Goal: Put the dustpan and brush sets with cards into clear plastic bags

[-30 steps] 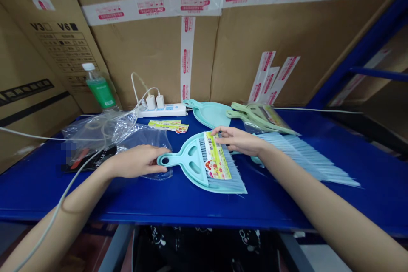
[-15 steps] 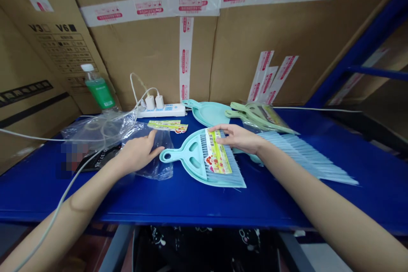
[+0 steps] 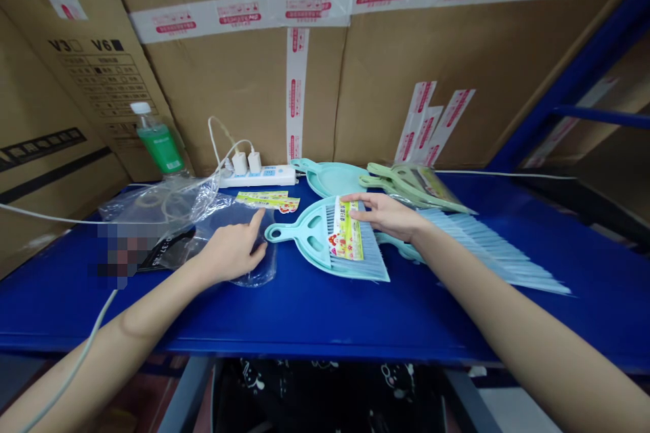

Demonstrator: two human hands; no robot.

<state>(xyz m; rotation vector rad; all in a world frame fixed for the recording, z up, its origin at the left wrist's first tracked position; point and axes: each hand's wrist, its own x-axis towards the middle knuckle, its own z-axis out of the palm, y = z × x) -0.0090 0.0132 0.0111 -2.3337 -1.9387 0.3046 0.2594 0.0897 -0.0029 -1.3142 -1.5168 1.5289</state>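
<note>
A light-blue dustpan (image 3: 305, 264) lies in the middle of the table with a small brush (image 3: 373, 254) nested in it. A yellow and white label card (image 3: 346, 233) rests over the brush's bristles. My right hand (image 3: 388, 215) grips the set at its far right edge, fingers over the card's upper end. Beside the dustpan's handle, my left hand (image 3: 231, 250) is open, index finger and thumb apart, with nothing seen in it. Under and around that hand lies a clear plastic bag (image 3: 264, 270); whether the palm presses on it is hidden.
Several loose brushes (image 3: 487, 254) lie to the right, partly behind my right forearm. Behind are a blue dustpan (image 3: 338, 179), a green dustpan set (image 3: 421, 189), label cards (image 3: 269, 200) and a power strip (image 3: 277, 176). A green bottle (image 3: 160, 142) and a white cable (image 3: 96, 325) are at left.
The dustpan and brush have shifted slightly away from me and turned a little, the handle moving right and up. My left hand has moved slightly right.
</note>
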